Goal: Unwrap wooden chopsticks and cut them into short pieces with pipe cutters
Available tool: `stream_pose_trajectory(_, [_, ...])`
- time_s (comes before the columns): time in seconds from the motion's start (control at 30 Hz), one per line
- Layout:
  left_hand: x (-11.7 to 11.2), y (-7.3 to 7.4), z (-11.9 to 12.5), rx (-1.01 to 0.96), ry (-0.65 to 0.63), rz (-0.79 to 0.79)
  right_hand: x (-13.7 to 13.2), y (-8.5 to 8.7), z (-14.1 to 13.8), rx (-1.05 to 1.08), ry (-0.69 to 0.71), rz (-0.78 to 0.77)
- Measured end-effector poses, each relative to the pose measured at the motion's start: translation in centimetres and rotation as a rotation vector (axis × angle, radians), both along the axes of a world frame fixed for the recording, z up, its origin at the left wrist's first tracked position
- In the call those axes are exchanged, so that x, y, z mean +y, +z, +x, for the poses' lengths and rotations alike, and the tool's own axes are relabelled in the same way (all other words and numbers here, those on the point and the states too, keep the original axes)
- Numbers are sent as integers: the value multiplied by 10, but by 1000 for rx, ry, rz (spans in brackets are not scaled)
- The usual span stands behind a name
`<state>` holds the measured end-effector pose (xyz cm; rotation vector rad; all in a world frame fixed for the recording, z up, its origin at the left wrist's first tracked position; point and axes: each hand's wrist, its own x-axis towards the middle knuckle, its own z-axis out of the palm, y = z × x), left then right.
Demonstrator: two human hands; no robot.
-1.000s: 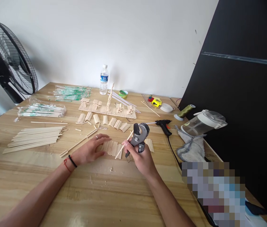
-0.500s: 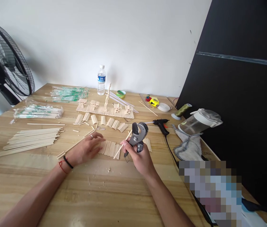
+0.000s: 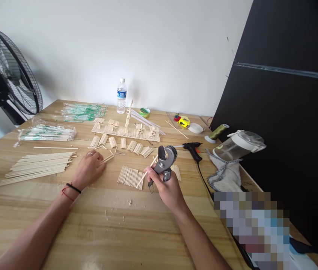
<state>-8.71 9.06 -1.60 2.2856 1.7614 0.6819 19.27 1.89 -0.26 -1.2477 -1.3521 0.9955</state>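
My left hand (image 3: 89, 167) rests on the table with its fingers curled over a long thin wooden stick (image 3: 107, 159), whose far end sticks out past the fingertips. Gripped in my right hand (image 3: 168, 186) is a grey hand-held cable cutter (image 3: 162, 165), jaws upward. The same hand pinches a thin wooden stick (image 3: 144, 177) slanting along the cutter's left side. Beneath that stick's lower end lies a row of short cut sticks (image 3: 130, 176), side by side. Another short-stick group (image 3: 176, 172) shows partly behind my right hand.
Long sticks (image 3: 37, 165) and bagged sticks (image 3: 47, 133) lie left. Behind are small stick panels (image 3: 123, 143), a stick-built model (image 3: 125, 130) and a water bottle (image 3: 121, 95). A glue gun (image 3: 193, 150), its cord, a cloth (image 3: 226, 174) and a clear jar (image 3: 237, 144) lie right.
My left hand has moved left from beside the row of short sticks onto the long stick. My right hand stays nearly still with the cutter and its stick.
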Motion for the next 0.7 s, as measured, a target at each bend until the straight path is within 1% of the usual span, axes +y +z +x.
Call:
stream_pose_trajectory(0.07, [-8, 8, 4, -165, -17, -73, 1, 1, 0, 58, 6, 16])
stream_pose_trajectory(0.1, [-13, 12, 7, -265, -47, -133, 2, 1, 0, 106, 18, 20])
stream_pose_trajectory(0.17, [-27, 18, 17, -484, -143, -275, 3, 1, -1, 221, 47, 14])
stream_pose_trajectory(0.23, [-41, 19, 29, -654, -228, -396, 4, 1, -1, 327, 61, -8])
stream_pose_trajectory(0.3, [-52, 17, 39, -707, -276, -462, 5, 0, -1, 396, 69, -31])
stream_pose_trajectory(0.4, [-62, 13, 48, -694, -318, -524, 5, -1, -2, 422, 82, -42])
stream_pose_trajectory(0.47, [-65, 12, 51, -702, -337, -573, 4, 0, -3, 407, 76, -46])
stream_pose_trajectory(0.57, [-67, 13, 54, -772, -345, -627, 2, 2, -6, 360, 60, -58])
stream_pose_trajectory(0.7, [-70, 19, 55, -856, -388, -622, 1, -1, -7, 302, 48, -39])
